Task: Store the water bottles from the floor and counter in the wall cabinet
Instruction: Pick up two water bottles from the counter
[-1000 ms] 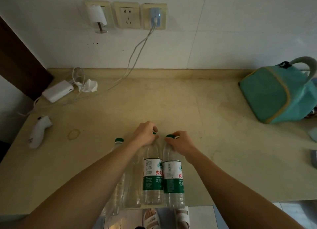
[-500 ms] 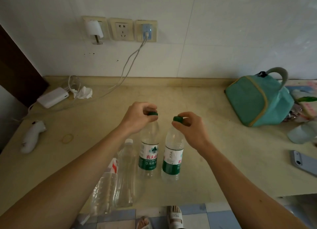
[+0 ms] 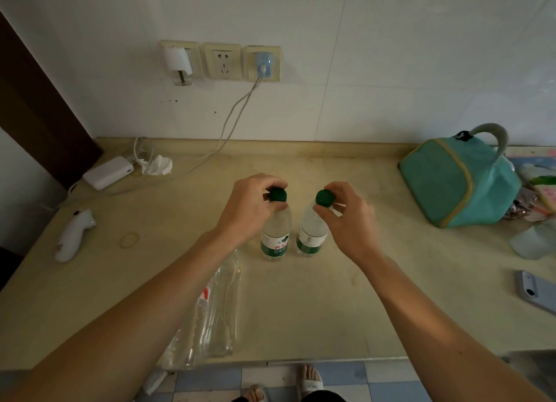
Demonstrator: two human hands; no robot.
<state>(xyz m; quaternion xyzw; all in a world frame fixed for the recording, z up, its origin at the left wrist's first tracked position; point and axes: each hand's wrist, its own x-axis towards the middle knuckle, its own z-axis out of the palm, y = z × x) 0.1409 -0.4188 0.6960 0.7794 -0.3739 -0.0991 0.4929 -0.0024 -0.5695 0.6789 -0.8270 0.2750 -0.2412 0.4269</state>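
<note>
Two clear water bottles with green caps and green labels stand side by side on the beige counter point(image 3: 391, 296). My left hand point(image 3: 249, 206) pinches the cap of the left bottle point(image 3: 276, 236). The cap of the right bottle point(image 3: 311, 236) is pinched by my right hand point(image 3: 346, 218). Two more clear bottles point(image 3: 216, 311) stand at the counter's front edge under my left forearm, partly hidden by it. The wall cabinet is not in view.
A teal bag point(image 3: 457, 179) sits at the right back, with a phone point(image 3: 535, 290) and a pale cup point(image 3: 532, 242) near the right edge. A white power bank point(image 3: 108, 173), cables, tissue, a white handheld device point(image 3: 73, 234) and a rubber band point(image 3: 130, 240) lie at left.
Both hands have carried the two green-capped bottles from the counter's front edge further back toward the middle. The view has tilted up, showing more wall.
</note>
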